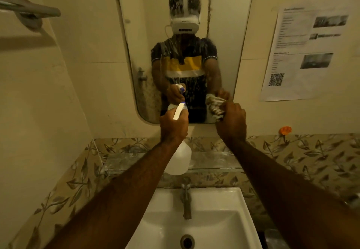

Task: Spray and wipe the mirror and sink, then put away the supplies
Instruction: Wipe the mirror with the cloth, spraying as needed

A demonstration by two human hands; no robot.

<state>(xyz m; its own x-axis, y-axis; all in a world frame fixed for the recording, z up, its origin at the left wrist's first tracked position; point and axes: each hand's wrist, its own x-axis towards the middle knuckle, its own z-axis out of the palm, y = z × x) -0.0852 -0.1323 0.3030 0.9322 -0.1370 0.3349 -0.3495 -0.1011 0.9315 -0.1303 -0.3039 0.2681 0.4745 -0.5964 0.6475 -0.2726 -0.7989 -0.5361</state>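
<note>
The wall mirror (148, 34) hangs straight ahead, its middle streaked with wet spray drops. My left hand (172, 125) grips a white spray bottle (180, 161) by its neck, its nozzle aimed at the lower part of the glass. My right hand (231, 121) holds a crumpled cloth (214, 106) pressed against the mirror's bottom right area. Below, the white sink (220, 227) has a metal tap (186, 202) and a drain (187, 241).
A glass shelf (212, 161) runs under the mirror over leaf-patterned tiles. A towel bar (29, 10) sticks out at upper left. A printed paper sheet (305, 54) is stuck to the right wall, with an orange hook (285, 130) below it.
</note>
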